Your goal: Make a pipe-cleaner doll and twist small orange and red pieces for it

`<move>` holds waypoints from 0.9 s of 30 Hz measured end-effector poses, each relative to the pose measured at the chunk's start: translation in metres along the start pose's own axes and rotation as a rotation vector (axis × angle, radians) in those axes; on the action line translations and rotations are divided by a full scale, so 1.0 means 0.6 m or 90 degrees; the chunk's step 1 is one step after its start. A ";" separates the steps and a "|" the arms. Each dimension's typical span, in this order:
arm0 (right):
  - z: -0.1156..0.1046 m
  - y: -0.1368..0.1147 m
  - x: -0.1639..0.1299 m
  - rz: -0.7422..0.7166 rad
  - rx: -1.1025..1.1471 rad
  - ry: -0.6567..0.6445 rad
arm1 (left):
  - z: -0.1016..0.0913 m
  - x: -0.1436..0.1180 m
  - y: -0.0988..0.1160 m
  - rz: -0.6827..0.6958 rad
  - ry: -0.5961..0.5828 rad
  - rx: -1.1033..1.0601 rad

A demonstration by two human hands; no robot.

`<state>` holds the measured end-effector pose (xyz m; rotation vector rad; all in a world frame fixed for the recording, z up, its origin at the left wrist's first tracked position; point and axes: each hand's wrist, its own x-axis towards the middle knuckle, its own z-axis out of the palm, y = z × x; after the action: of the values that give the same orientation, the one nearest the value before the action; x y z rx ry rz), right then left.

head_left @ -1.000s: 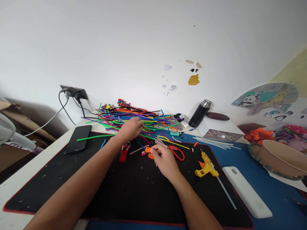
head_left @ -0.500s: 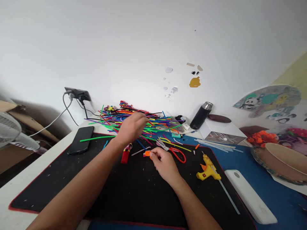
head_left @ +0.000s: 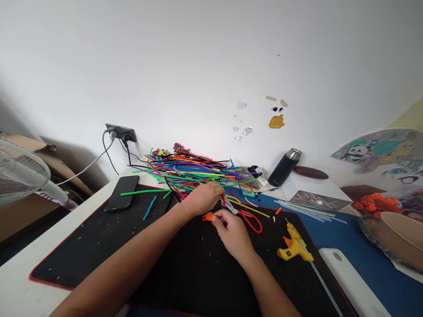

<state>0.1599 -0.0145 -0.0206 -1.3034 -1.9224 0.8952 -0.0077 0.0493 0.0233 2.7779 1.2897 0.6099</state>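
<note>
My right hand (head_left: 233, 230) pinches a small orange piece, apparently bent pipe cleaner (head_left: 209, 217), with a bit of red at its left end. Just above it my left hand (head_left: 206, 198) is closed, its fingertips close to the blades of the red-handled scissors (head_left: 251, 221). Whatever those left fingers hold is too small to make out, though some red shows beside them. Behind both hands lies a heap of coloured pipe cleaners (head_left: 198, 169). A twisted blue pipe cleaner (head_left: 150, 208) rests on the black mat (head_left: 185, 273), left of my left forearm.
A yellow glue gun (head_left: 295, 246) lies on the mat's right side, near a white power bank-like block (head_left: 350, 279). At the left is a black phone (head_left: 122, 193). A dark flask (head_left: 284, 167) leans by a white box (head_left: 315, 187), with glue sticks (head_left: 307, 210) in front.
My left hand has moved down and right from the pipe cleaner heap to beside my right hand. My right hand keeps its hold on the orange piece. The whole view has shifted slightly.
</note>
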 end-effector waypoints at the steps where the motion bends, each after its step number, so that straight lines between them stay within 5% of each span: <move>1: 0.000 0.000 0.000 0.000 -0.005 -0.001 | 0.000 0.000 0.003 0.003 -0.007 -0.001; 7: -0.001 -0.001 -0.001 -0.023 -0.019 -0.008 | -0.004 0.002 0.017 0.030 0.042 -0.091; 10: -0.002 -0.003 -0.001 -0.013 -0.028 -0.005 | -0.014 0.001 0.011 -0.028 0.069 -0.212; 18: -0.007 -0.016 -0.007 -0.004 -0.044 -0.011 | -0.140 -0.019 -0.041 -0.203 0.624 -0.543; 20: -0.006 -0.017 -0.007 -0.003 -0.030 -0.005 | -0.164 -0.027 -0.055 -0.206 0.682 -0.635; 24: -0.003 -0.011 -0.003 0.022 0.062 -0.008 | -0.173 -0.035 -0.061 -0.245 0.584 -0.773; 27: -0.005 -0.006 0.001 0.068 0.190 -0.004 | -0.156 -0.031 -0.045 -0.288 0.403 -0.830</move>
<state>0.1602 -0.0141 -0.0159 -1.2313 -1.6588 1.1896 -0.0716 0.0400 0.0986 1.2316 0.9112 1.5774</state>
